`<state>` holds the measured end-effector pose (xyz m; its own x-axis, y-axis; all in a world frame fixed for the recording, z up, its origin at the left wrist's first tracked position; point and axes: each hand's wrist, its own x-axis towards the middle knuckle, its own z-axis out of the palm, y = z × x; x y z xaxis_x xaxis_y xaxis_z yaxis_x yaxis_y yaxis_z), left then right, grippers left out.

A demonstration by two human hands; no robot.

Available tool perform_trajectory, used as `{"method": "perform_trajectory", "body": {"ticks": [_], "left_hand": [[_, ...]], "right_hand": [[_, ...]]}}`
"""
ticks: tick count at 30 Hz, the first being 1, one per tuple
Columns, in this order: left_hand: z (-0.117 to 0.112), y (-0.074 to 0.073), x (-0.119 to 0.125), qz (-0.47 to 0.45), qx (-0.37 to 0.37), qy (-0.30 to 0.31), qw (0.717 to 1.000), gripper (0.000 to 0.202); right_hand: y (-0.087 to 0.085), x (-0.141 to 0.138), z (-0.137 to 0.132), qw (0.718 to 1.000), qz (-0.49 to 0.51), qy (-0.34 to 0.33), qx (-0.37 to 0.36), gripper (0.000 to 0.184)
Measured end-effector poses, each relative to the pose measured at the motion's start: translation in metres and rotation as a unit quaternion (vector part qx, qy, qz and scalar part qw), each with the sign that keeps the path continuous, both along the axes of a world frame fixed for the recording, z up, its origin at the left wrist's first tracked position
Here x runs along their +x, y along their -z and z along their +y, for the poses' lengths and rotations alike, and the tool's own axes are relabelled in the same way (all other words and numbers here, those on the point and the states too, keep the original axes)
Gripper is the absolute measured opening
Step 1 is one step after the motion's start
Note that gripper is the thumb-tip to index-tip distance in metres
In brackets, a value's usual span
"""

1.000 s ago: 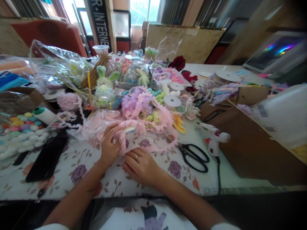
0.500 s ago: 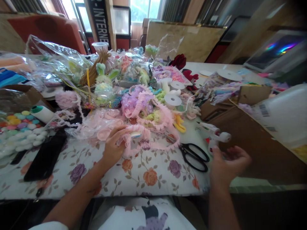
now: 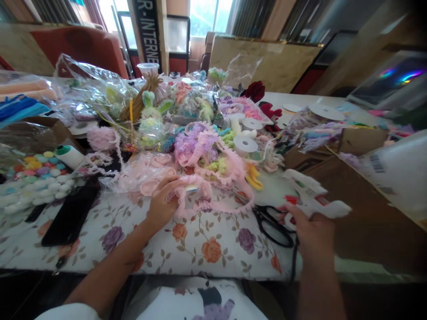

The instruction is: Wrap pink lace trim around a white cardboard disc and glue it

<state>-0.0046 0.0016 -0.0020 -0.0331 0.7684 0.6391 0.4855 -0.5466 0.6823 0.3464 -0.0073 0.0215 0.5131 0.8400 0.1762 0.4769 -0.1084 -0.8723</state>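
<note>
My left hand is closed around a gathered end of pink ruffled lace ribbon. A small flat piece with a white and blue edge shows inside the ribbon by my fingers; its kind is unclear. The rest of the ribbon loops away over the pile. On the right, my right hand grips a white glue gun with red parts, raised above the cardboard box's near side. Black-handled scissors lie just left of that hand, their blades partly under the ribbon.
A floral cloth covers the near table. Purple flowers, ribbon spools and plastic-wrapped craft pieces crowd the middle. At left lie a black phone and a bag of pompoms. A cardboard box stands at right.
My right hand has closed on the glue gun and lifted it, turning it so its body now shows side-on. My left hand still holds the ribbon. The whole view has shifted slightly.
</note>
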Motion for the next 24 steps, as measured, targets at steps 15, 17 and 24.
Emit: {"method": "perform_trajectory", "body": {"ticks": [15, 17, 24], "left_hand": [[0.000, -0.005, 0.000, 0.017, -0.028, 0.014, 0.999, 0.039], [-0.001, -0.005, 0.001, 0.018, -0.024, 0.020, 0.999, 0.038], [-0.001, -0.005, 0.002, 0.021, -0.009, 0.024, 0.999, 0.039]], "right_hand": [[-0.004, -0.137, -0.048, 0.897, 0.279, -0.285, -0.193, 0.035], [-0.005, -0.137, -0.048, 0.896, 0.271, -0.289, -0.201, 0.036], [-0.010, -0.139, -0.048, 0.900, 0.256, -0.291, -0.198, 0.034]]}}
